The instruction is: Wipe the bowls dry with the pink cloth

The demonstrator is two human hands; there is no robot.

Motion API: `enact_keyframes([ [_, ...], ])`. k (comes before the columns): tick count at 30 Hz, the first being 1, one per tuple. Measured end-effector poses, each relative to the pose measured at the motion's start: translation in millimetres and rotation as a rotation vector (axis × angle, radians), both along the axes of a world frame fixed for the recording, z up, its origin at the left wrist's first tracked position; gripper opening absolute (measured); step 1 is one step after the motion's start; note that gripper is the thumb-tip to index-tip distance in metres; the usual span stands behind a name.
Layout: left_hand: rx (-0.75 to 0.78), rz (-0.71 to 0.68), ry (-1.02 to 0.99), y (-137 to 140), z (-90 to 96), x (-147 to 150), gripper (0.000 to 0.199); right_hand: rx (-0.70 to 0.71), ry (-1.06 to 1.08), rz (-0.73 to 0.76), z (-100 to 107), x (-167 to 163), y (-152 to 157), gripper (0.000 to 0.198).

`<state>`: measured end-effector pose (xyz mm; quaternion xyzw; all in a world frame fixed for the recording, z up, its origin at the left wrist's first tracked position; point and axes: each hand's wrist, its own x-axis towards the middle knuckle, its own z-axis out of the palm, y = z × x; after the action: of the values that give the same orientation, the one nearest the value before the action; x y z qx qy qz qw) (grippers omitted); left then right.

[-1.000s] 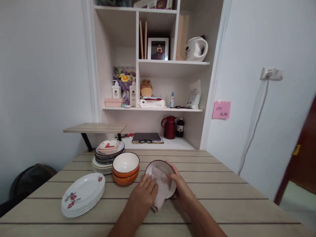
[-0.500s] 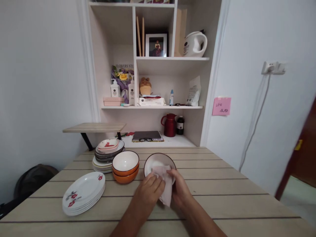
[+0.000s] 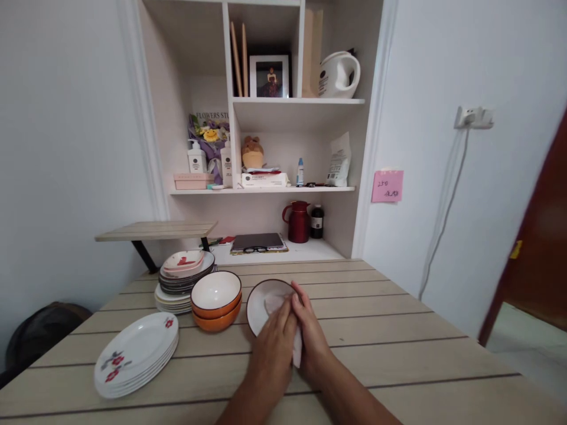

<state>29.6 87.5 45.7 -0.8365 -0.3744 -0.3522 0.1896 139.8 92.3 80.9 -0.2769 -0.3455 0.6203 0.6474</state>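
My left hand (image 3: 277, 333) and my right hand (image 3: 312, 333) are pressed together over the near right side of a white bowl (image 3: 257, 304) with a dark rim. A pale pinkish cloth (image 3: 273, 302) is caught between them. One end of it lies inside the bowl and another hangs out below my palms. The fingers of both hands lie close together, pointing away from me. My hands cover much of the bowl's right side. Just left of it stand two stacked orange bowls (image 3: 216, 295) with white insides.
White oval plates (image 3: 137, 351) with red flowers are stacked at the left front. Behind them rises a pile of plates (image 3: 186, 277) topped by small pink dishes (image 3: 183, 260). A raised wooden shelf (image 3: 157, 230) overhangs the table's back left. A red jug (image 3: 298, 223) stands in the wall cabinet.
My hands have come together, with the right hand swung upright against the left and the cloth squeezed between them. The whole view has shifted slightly, moving the scene leftward.
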Motion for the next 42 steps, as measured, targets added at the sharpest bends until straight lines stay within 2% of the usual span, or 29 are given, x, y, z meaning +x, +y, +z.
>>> enact_keyframes([
  [3, 0.027, -0.093, 0.028, -1.7, 6.6, -5.4, 0.076, -0.035, 0.027, -0.015, 0.3, 0.6, -0.8, 0.066],
  [8, 0.133, -0.161, 0.293, 10.1, 24.8, -27.4, 0.036, -0.025, 0.037, -0.018, 1.9, 6.2, 7.7, 0.06],
  [11, 0.211, -0.176, 0.42, 18.2, 33.3, -44.9, 0.021, 0.011, -0.024, -0.066, 5.6, 12.3, 13.2, 0.062],
  [15, 0.259, -0.108, 0.491, 19.4, 32.0, -69.8, 0.022, 0.108, -0.174, -0.161, 9.8, 14.8, 15.0, 0.061],
  [17, 0.287, -0.072, 0.489, 18.8, 25.6, -76.8, 0.024, 0.127, -0.186, -0.145, 10.3, 13.5, 13.4, 0.06],
  [20, 0.329, -0.056, 0.423, 18.3, 16.2, -76.8, 0.03, 0.057, -0.142, -0.102, 9.9, 11.4, 9.1, 0.062],
  [23, 0.314, -0.012, 0.369, 13.4, 15.5, -68.2, 0.042, -0.073, -0.101, -0.056, 10.1, 10.6, 4.2, 0.066],
  [25, 0.27, 0.049, 0.315, 7.1, 18.5, -60.6, 0.054, -0.145, -0.061, -0.031, 10.7, 10.2, 2.0, 0.067],
  [27, 0.185, 0.049, 0.277, 1.2, 20.6, -53.3, 0.061, -0.159, -0.026, -0.036, 10.9, 10.0, 1.7, 0.064],
  [32, -0.099, -0.145, 0.265, -0.6, 16.1, -40.9, 0.069, -0.022, -0.035, -0.076, 7.1, 10.9, 6.8, 0.059],
  [35, -0.212, -0.201, 0.202, 0.3, 16.4, -40.5, 0.069, 0.028, -0.074, -0.132, 4.9, 11.0, 9.4, 0.058],
  [38, -0.243, -0.239, 0.207, -0.3, 26.6, -47.6, 0.06, 0.061, -0.113, -0.152, 5.0, 10.8, 10.2, 0.058],
  [42, -0.075, -0.251, 0.4, 3.9, 50.0, -66.8, 0.028, 0.1, -0.124, -0.084, 7.6, 10.5, 9.2, 0.06],
])
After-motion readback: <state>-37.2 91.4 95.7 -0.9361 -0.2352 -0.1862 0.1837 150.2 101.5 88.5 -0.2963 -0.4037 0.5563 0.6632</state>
